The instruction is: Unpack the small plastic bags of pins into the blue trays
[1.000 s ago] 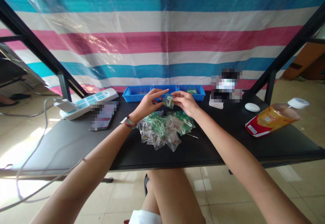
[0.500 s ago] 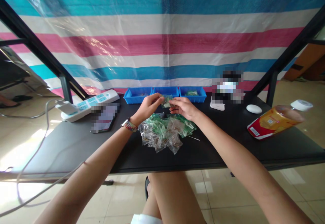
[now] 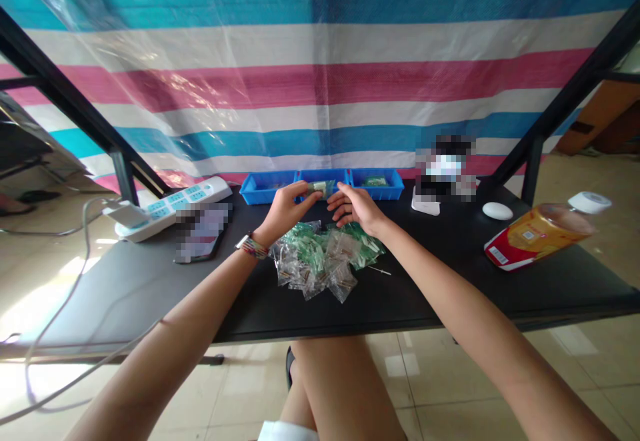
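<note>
My left hand (image 3: 291, 206) pinches a small clear plastic packet (image 3: 323, 188) with something pale green inside, held up before the middle blue bin (image 3: 325, 175). To its right, my right hand (image 3: 356, 207) is apart from the packet, its fingers spread and loosely curved, with nothing in them. Below both hands lies a heap of small clear packets (image 3: 320, 264) on the black table. Some of them hold green and white pieces, others hold brownish pin-like pieces. What exactly the packets contain is too small to make out.
The left blue bin (image 3: 255, 196) and right blue bin (image 3: 390, 192), the latter with green packets, flank the middle one. A power strip (image 3: 205, 191) and phone (image 3: 205, 231) lie left. A thin white stick (image 3: 381, 270), white oval object (image 3: 497, 211) and drink bottle (image 3: 537, 236) are right.
My right hand has let go of the packet and opened, moving slightly apart from it. My left hand still holds the packet, now tilted and slightly higher.
</note>
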Demonstrator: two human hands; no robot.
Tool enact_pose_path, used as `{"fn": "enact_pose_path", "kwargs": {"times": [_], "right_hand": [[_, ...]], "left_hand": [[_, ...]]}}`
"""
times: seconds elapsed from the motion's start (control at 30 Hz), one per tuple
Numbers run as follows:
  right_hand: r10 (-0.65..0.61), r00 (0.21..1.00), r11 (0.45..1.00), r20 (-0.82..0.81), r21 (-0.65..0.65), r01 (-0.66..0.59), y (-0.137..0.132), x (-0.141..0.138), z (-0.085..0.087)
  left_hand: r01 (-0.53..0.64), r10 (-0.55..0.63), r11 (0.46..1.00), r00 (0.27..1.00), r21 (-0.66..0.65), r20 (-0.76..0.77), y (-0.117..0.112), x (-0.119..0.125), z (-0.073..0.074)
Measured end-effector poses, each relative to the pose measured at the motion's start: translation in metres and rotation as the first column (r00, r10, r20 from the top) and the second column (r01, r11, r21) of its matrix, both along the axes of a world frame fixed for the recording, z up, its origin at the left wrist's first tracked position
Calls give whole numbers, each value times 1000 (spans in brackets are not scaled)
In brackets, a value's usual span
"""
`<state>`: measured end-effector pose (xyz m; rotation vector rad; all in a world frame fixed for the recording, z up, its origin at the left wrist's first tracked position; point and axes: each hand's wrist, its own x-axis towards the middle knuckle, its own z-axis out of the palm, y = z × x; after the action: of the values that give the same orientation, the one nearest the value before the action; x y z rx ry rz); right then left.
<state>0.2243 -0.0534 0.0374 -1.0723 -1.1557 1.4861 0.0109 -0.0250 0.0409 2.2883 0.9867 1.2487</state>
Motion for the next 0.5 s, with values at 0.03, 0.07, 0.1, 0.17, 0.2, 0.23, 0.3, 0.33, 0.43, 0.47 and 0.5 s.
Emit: {"fn": "enact_pose_path", "kwargs": {"times": [0.03,0.07,0.1,0.17,0.2,0.23,0.3,0.33,0.43,0.47,0.5], "right_hand": [[-24,999,999,28,37,23,0,0,-1],[-35,998,997,46,69,31,0,-1,-2],[-28,998,995,54,97,22,-1,-2,-3],[22,999,991,42,133,-28,-2,-3,-5],[49,998,989,26,138,-52,-2,-4,-5],[65,998,989,7,136,-65,-3,-5,-5],[57,998,992,-22,117,-54,-3,-5,-4],[37,999,994,-38,105,-33,-2,-4,-2],[-60,992,993,-109,93,70,2,4,5],[-107,985,987,-139,108,122,4,8,7],[-160,973,974,-166,131,183,6,13,9]], "left_hand": [[3,-1,998,999,-69,42,0,0,0],[21,-11,991,997,-133,79,0,0,1],[46,-26,981,994,-186,109,-1,1,1],[93,-59,962,989,-255,137,-3,1,3],[107,-70,956,988,-273,140,-4,2,4],[111,-73,953,987,-283,143,-4,3,4],[93,-54,954,988,-284,142,-5,4,3],[81,-41,956,989,-281,144,-5,4,3],[84,-34,950,985,-300,167,-3,5,0],[92,-38,946,983,-309,177,-2,4,-1],[96,-39,944,983,-316,180,-1,3,-2]]}}
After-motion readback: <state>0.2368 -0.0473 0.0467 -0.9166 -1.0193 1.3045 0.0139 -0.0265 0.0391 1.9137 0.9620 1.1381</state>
